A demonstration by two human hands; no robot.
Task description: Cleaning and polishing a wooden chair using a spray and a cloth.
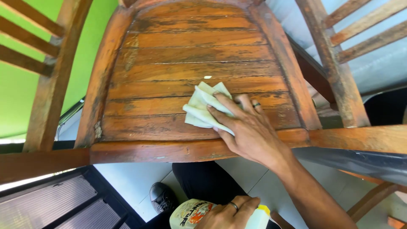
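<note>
Pale tiled floor (135,180) and a bright green wall (87,51) frame a worn orange-brown wooden slatted chair seat (178,55), its finish blotched dark and scuffed along the slats. Right hand (248,127) lies flat on the seat near its front edge, towards the right side, fingers spread and pressing down on a folded off-white cloth (202,107); grip is an open-palm press, not a clench, fingertips covering the cloth's right half. Dark ring (256,104) on one finger of that hand. Cloth rests on the second and third slats back from the front edge, left part sticking out uncovered. Small white fleck (207,77) on the slat just behind the cloth. Left hand (227,214) sits low, below the seat's front rail (169,152), fingers wrapped tight round a cream plastic bottle with a red-orange label and yellow cap (193,214), held roughly sideways; silver ring (234,206) on one finger. Black shoe (162,197) and dark trouser leg (203,180) on the floor under the front rail. More wooden slatted furniture at the left edge (38,46) and right edge (356,34) of view. Dark ribbed mat (51,205) at lower left. Grey-black sheet (360,163) hangs beneath the rail at right.
</note>
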